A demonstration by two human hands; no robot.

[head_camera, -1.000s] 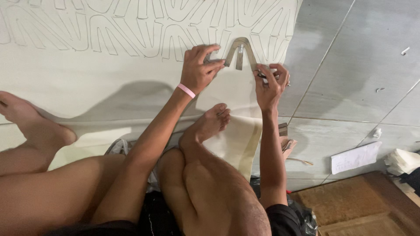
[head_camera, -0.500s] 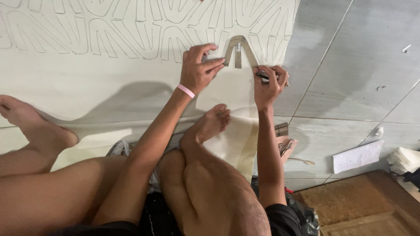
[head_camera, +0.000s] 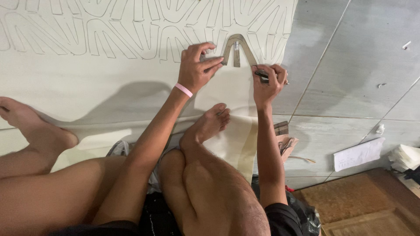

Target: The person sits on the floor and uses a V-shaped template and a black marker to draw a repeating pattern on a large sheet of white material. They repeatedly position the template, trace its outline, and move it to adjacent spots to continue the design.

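Note:
A large cream sheet [head_camera: 87, 83] lies on the floor, covered along its far part with rows of traced arch-shaped outlines. A tan arch-shaped template [head_camera: 238, 49] rests on the sheet near its right edge. My left hand [head_camera: 197, 66], with a pink band on the wrist, presses its fingers on the template's left leg. My right hand [head_camera: 267, 82] grips a dark pen [head_camera: 262, 75] whose tip touches the sheet at the template's right leg. My bare right foot [head_camera: 210, 122] rests on the sheet just below both hands.
Grey floor tiles [head_camera: 350, 65] lie to the right of the sheet. A white paper [head_camera: 358, 154] and a stack of pale pieces [head_camera: 404, 157] sit at the right, beside a brown mat [head_camera: 363, 201]. My left foot [head_camera: 30, 126] rests at the left.
My right hand with the pen has slid slightly down along the template's right leg. My left hand stays pressed on the template.

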